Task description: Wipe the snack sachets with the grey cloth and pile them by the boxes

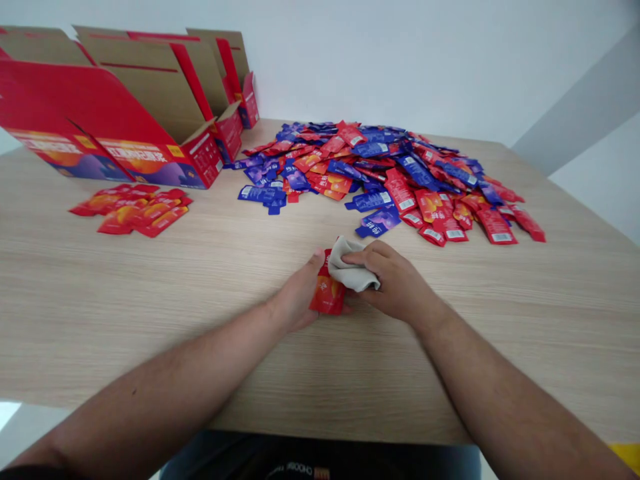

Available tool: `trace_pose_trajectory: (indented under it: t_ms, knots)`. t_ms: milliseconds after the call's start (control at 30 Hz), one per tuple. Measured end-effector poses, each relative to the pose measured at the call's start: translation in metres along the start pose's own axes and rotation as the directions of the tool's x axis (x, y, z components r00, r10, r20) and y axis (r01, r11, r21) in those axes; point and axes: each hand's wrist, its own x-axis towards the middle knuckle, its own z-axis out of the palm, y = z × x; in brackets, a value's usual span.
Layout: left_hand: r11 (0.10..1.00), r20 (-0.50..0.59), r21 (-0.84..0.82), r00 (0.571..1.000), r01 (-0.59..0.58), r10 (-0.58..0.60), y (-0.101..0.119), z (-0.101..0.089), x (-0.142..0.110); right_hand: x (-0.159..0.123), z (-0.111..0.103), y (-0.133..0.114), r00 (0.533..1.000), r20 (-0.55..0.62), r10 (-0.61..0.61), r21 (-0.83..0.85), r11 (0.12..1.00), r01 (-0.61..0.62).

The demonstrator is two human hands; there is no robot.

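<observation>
A person's two bare hands meet over a pale wooden table (150, 287), the left hand (296, 293) gripping a red packet (327, 299) while the right hand (395, 280) presses a grey cloth (350, 268) against its upper part. The packet sits just above the near half of the table, between the hands, its printed face tilted up, an angle that seems chosen to give the cloth a flat surface. The left fingers are closed around it, thumb along the near edge and fingertips showing past the far side, apparently to back it against the pressure. The right fingers are drawn in on the bunched cloth, the index finger laid over the top as if to direct the push; the thumb is hidden. Beyond the hands spreads a heap (345, 157) of red and blue packets, its loose front edge near enough, it appears, for an easy reach. At the left, a small pile (143, 212) of red packets lies well apart from the heap, perhaps to keep the two from mixing. Behind it stand printed boxes (150, 157), flaps raised, presumably so that their openings can be reached from above
</observation>
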Motion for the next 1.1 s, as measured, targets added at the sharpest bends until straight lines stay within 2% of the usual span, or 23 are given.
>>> trace_pose_trajectory:
  t_ms: [100, 233, 433, 633, 767, 833, 967, 1100]
  knots:
    - [1.000, -0.013, 0.008, 1.000, -0.005, 0.005, 0.001, 0.002, -0.003, -0.003, -0.001, -0.002, 0.999, 0.032, 0.000, -0.020, 1.000, 0.001]
    - [1.000, 0.020, -0.005, 1.000, -0.013, 0.013, 0.002, 0.000, -0.004, -0.001, 0.002, -0.002, 1.000, 0.018, 0.021, -0.028, 0.999, -0.020]
    - [1.000, 0.092, 0.003, 0.996, 0.013, -0.013, 0.001, -0.008, 0.000, -0.002, 0.009, 0.002, 0.990, -0.090, 0.109, -0.022, 0.994, -0.111]
    - [0.999, 0.047, -0.040, 0.999, -0.018, 0.019, -0.001, -0.005, 0.000, -0.003, 0.014, -0.007, 1.000, -0.004, 0.027, 0.003, 1.000, -0.027]
    - [1.000, 0.082, -0.005, 0.996, 0.027, -0.026, 0.000, -0.007, 0.000, -0.002, 0.013, 0.002, 0.989, -0.081, 0.126, -0.018, 0.992, -0.128]
    - [1.000, 0.077, -0.001, 0.997, 0.024, -0.024, 0.000, -0.008, 0.000, -0.002, 0.012, 0.003, 0.988, -0.090, 0.128, -0.022, 0.991, -0.130]
    - [1.000, 0.018, 0.008, 1.000, -0.006, 0.006, 0.001, -0.004, -0.002, -0.002, 0.012, 0.001, 0.996, -0.033, 0.081, -0.017, 0.997, -0.082]
    - [0.999, 0.026, 0.027, 0.999, 0.027, -0.028, 0.003, -0.002, -0.003, -0.002, 0.014, 0.002, 0.982, -0.119, 0.149, -0.044, 0.987, -0.155]
